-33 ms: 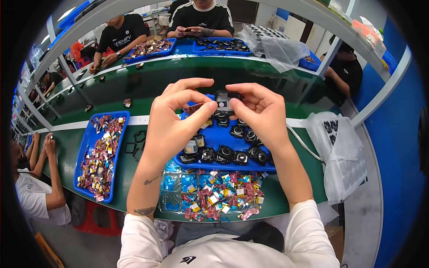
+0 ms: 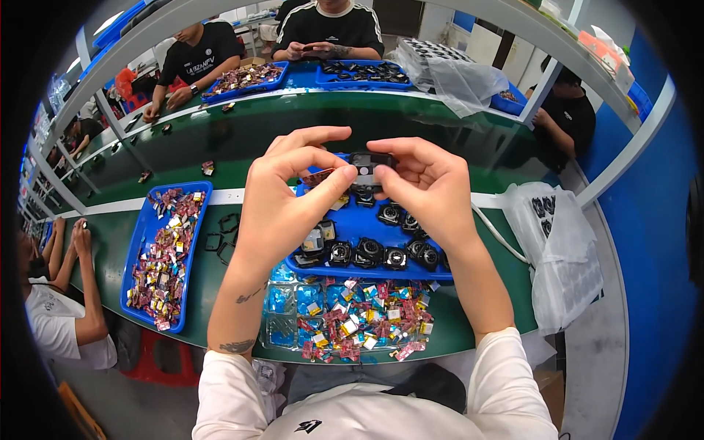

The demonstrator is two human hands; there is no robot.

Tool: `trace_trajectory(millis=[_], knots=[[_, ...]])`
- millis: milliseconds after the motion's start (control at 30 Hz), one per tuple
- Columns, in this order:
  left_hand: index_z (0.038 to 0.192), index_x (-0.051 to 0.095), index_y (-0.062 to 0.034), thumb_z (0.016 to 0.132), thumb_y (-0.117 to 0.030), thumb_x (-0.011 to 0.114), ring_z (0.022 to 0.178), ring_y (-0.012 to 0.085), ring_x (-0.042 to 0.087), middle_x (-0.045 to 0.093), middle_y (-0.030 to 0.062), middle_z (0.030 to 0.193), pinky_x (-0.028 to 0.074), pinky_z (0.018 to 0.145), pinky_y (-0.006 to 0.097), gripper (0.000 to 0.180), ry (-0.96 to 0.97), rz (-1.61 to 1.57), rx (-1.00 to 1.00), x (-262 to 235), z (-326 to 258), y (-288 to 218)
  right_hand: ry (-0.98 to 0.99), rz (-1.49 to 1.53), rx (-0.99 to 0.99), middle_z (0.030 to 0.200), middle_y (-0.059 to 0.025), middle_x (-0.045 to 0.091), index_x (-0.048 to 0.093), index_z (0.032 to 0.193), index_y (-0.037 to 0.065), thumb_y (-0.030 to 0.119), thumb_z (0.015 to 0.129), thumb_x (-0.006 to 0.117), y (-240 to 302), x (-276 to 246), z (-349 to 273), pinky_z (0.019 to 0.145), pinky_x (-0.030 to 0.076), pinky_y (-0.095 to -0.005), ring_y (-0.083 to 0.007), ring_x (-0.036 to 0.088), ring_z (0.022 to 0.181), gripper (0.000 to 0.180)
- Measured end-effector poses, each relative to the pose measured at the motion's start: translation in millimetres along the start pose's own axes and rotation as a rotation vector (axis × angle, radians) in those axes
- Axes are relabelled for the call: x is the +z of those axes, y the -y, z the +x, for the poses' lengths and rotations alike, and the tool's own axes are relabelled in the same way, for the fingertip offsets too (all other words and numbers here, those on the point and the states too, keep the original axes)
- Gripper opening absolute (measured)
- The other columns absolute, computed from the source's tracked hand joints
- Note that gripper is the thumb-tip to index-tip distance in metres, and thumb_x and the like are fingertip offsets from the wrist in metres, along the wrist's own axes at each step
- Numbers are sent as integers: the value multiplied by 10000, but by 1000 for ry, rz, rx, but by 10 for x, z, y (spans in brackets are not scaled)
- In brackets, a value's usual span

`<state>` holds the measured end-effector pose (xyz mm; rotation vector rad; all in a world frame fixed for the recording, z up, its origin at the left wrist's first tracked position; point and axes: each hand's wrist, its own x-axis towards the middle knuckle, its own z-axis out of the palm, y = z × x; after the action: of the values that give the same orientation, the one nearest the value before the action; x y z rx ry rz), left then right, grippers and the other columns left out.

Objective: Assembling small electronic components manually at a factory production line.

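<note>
A small black watch case [image 2: 372,163] with a grey inner face is raised over the far edge of a blue tray [image 2: 352,273]. My right hand [image 2: 433,183] grips its right side, thumb on the near face and fingers behind. The thumb and index finger of my left hand [image 2: 290,191] pinch its left edge, the other fingers stretched out above. A reddish circuit board [image 2: 317,177] shows between my left thumb and index finger; whether it is held or lies behind is unclear. Several black watch cases [image 2: 369,253] lie in the tray below.
Nearest me, a clear plastic tray [image 2: 281,330] bears a heap of circuit boards with batteries [image 2: 367,319]. Another blue tray [image 2: 132,253] of such boards stands left, beside black frames [image 2: 214,240]. Wrapped trays [image 2: 561,257] lie right. Co-workers sit across and left; a shelf rail [image 2: 242,11] crosses overhead.
The watch case has tilted slightly and shifted a little left between my fingers; my right fingertips moved with it. My left hand looks unmoved.
</note>
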<state>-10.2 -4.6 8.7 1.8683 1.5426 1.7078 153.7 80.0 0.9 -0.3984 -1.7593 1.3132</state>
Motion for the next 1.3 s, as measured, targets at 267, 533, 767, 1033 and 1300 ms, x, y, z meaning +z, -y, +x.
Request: trace_trajectory(millis=[267, 533, 767, 1033, 1300], knots=[[775, 691, -10, 767, -66, 686, 950, 151, 547, 648, 108, 1123, 446, 730, 245, 57, 4, 149, 87, 53, -40, -86, 37, -55, -42, 891, -65, 664, 625, 1078, -4, -21, 817, 611, 50, 36, -129, 680, 531, -198, -66, 630, 774, 262], [770, 693, -10, 757, -65, 689, 917, 147, 562, 664, 117, 1082, 455, 713, 249, 57, -8, 196, 91, 61, -64, -86, 27, -135, -120, 880, -127, 686, 632, 1061, -23, 14, 829, 622, 7, 60, -163, 654, 540, -225, -114, 664, 753, 235], [777, 695, -5, 755, -44, 683, 869, 141, 582, 684, 111, 1018, 465, 684, 246, 46, -79, 222, 121, 150, -85, -67, -34, -97, -181, 891, -128, 691, 647, 1022, -30, 6, 836, 618, -88, 89, -149, 653, 537, -224, -122, 671, 761, 191], [836, 704, 3, 743, -23, 697, 865, 153, 612, 696, 117, 970, 479, 715, 259, 97, -127, 296, 223, 195, -85, -82, -129, -90, -219, 846, -94, 694, 662, 981, -22, -4, 829, 627, -118, 75, -105, 643, 527, -210, -97, 658, 760, 157], [779, 687, -19, 708, -41, 723, 718, 195, 624, 668, 73, 751, 474, 619, 295, 82, -174, 215, 170, 201, -94, -139, -170, -4, -44, 804, -49, 668, 645, 1011, -18, 29, 826, 644, -45, -42, -48, 636, 507, -193, -60, 619, 708, 191]])
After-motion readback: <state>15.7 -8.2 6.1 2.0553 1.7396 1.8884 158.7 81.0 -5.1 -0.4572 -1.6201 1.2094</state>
